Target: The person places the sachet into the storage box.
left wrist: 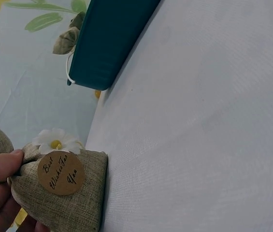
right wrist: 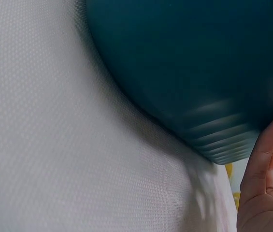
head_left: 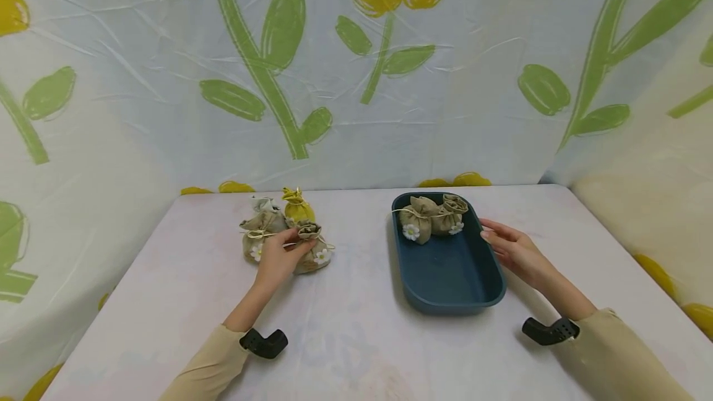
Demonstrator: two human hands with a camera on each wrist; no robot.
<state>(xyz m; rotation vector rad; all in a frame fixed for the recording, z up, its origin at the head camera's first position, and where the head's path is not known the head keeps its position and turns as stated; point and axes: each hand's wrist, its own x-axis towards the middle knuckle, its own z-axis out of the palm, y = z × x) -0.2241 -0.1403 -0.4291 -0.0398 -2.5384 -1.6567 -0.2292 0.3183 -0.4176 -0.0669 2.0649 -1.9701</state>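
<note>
Inside one blue tray (head_left: 451, 277) — two pouches (head_left: 421, 218)

- Looks to me like a draped filming booth; home or studio, can't tell from here.
- Flower-print sheet (head_left: 468, 116) hangs right behind the table (head_left: 356, 351), creases showing, so cloth backdrop, not bare wall.
- More printed cloth (head_left: 106, 153) at left and right, boxing the table in on three sides.
- Tabletop pale, fabric-like weave up close.
- Black wrist-worn devices (head_left: 264, 344) at both beige sleeves (head_left: 208, 364): recording gear.
</note>
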